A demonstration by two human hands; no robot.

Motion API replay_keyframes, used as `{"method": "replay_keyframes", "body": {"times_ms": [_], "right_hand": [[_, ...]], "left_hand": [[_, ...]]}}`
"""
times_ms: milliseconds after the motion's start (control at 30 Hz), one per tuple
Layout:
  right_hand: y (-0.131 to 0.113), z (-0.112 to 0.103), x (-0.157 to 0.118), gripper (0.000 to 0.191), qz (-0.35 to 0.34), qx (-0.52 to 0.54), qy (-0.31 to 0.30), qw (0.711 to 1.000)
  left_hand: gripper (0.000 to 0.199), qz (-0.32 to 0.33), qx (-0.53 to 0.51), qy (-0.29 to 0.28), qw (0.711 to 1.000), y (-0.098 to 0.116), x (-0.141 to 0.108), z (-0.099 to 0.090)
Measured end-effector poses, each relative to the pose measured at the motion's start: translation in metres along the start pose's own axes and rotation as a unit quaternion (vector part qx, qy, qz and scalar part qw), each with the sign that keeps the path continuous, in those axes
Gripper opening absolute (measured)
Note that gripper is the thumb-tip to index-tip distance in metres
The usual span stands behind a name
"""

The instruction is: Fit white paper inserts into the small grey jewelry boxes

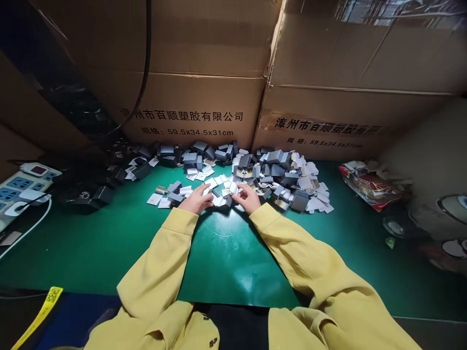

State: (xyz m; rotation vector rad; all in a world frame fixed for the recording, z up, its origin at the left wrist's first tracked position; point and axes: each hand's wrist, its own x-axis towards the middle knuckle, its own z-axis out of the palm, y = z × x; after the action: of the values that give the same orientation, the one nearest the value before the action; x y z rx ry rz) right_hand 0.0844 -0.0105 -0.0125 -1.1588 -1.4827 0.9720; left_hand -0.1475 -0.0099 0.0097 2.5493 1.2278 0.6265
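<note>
My left hand [197, 199] rests at the near edge of the pile, its fingers apart beside small white cards [212, 183]. Across from it, the thumb and fingertips of my right hand [248, 198] pinch a small white piece that looks like a card [234, 187]. Just below the gap between both hands sits a small dark grey box [223, 209], partly covered by white pieces. More dark grey boxes [276, 170] and loose white cards [305, 182] are heaped to the right of my right hand. Another grey box [175, 198] lies left of my left hand.
Brown cardboard cartons [189, 97] wall off the back of the green table [233, 262]. A power strip [22, 187] with plugs and a white cable lies at far left. A black cable [146, 68] hangs in front. A red food packet [365, 184] lies at right.
</note>
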Motion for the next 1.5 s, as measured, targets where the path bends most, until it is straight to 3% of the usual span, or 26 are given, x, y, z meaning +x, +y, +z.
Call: {"method": "replay_keyframes", "body": {"times_ms": [267,467,600,733,833,933,1067,1233,1500], "right_hand": [[0.001,-0.002,0.001,0.042,-0.017,-0.007,-0.005,1.0],[-0.015,-0.009,-0.004,0.042,-0.148,-0.111,0.063,0.981],[-0.02,-0.006,-0.007,0.042,-0.214,-0.128,-0.039,0.968],[-0.013,-0.002,-0.007,0.044,-0.221,-0.157,-0.116,0.956],[-0.005,-0.002,-0.007,0.044,-0.213,-0.16,-0.155,0.951],[-0.003,-0.003,-0.007,0.045,-0.214,-0.172,-0.18,0.945],[-0.01,-0.006,-0.007,0.045,-0.241,-0.283,-0.177,0.911],[-0.025,-0.01,-0.007,0.049,-0.233,-0.421,-0.209,0.851],[-0.033,-0.009,-0.007,0.054,-0.243,-0.504,-0.243,0.792]], "left_hand": [[0.017,0.022,-0.006,-0.007,1.0,0.011,-0.003,-0.003],[0.014,0.07,0.017,0.031,0.997,0.018,0.001,-0.002],[0.014,0.093,0.048,0.05,0.993,0.022,0.003,-0.001],[0.012,0.103,0.03,0.063,0.992,0.027,0.003,-0.002],[0.014,0.081,0.021,0.06,0.995,0.03,0.003,-0.002],[0.032,0.041,0.013,0.047,0.998,0.031,0.002,0.001],[0.053,0.03,-0.023,0.047,0.998,0.028,0.003,0.005],[0.039,0.061,-0.051,0.028,0.996,0.028,0.004,0.005],[0.029,0.06,-0.059,0.03,0.996,0.033,0.005,0.001]]}}
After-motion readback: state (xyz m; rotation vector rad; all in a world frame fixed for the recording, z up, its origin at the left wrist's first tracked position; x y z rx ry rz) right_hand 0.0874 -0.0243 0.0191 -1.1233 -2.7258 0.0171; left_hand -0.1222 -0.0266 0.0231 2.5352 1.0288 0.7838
